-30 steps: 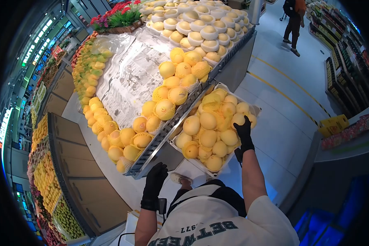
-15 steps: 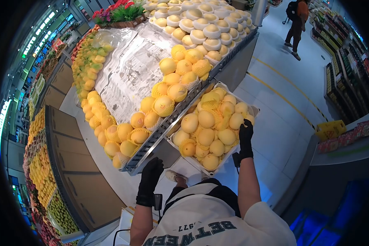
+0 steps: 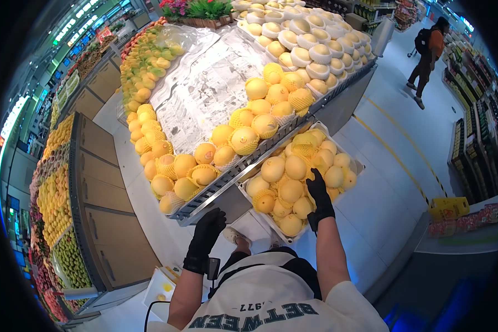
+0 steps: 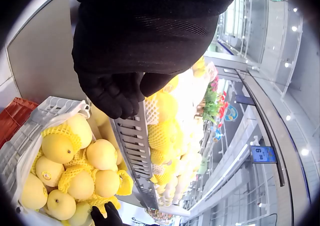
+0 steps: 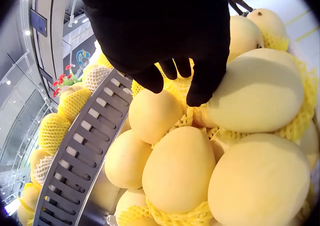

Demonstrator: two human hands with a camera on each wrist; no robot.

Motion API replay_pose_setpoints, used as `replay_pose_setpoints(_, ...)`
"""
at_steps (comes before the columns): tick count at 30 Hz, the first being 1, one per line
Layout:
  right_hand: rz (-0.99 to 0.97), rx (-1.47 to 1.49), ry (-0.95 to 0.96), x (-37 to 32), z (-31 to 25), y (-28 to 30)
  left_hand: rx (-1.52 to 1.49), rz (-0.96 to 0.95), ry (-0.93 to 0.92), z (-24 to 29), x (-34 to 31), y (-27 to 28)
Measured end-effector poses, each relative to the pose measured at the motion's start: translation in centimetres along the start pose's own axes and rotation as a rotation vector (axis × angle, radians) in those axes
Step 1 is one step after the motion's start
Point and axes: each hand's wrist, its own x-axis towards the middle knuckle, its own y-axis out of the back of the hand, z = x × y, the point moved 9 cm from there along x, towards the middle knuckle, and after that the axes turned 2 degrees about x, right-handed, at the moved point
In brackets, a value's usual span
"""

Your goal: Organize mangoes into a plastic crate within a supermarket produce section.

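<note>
A white crate (image 3: 271, 226) full of yellow melons (image 3: 290, 191) stands by the display stand, some melons wrapped in yellow foam nets. Over the crate is my black-gloved right hand (image 3: 320, 195), fingers pointing down among the fruit. In the right wrist view its thumb is right at a large bare melon (image 5: 257, 93), and nothing is held. My gloved left hand (image 3: 207, 231) hangs near the stand's front corner, fingers loosely curled around nothing. Part of the right hand (image 4: 107, 217) also shows at the bottom of the left wrist view.
Netted melons (image 3: 244, 140) line the front and left of the stand around bare paper lining (image 3: 205, 77). Its grey slatted edge (image 5: 82, 151) borders the crate. A red crate (image 4: 17, 117) sits beyond. A person (image 3: 426, 61) is in the aisle, near shelves.
My right hand has moved left, from the crate's right side to over its middle. The left hand stays near the stand's corner. The head view has shifted.
</note>
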Motion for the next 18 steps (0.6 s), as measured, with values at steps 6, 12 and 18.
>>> replay_pose_setpoints(6, 0.096, -0.113, 0.043, 0.8, 0.6, 0.7, -0.085, 0.041, -0.027, 1.2, -0.6, 1.0)
replay_pose_setpoints(12, 0.239, -0.026, 0.140, 1.2, 0.5, 2.0, -0.173, 0.097, -0.071, 3.1, -0.4, 2.8)
replay_pose_setpoints(18, 0.165, 0.103, 0.163, -1.4, -4.3, 0.7, -0.274, 0.096, -0.098, 5.3, -0.6, 3.9)
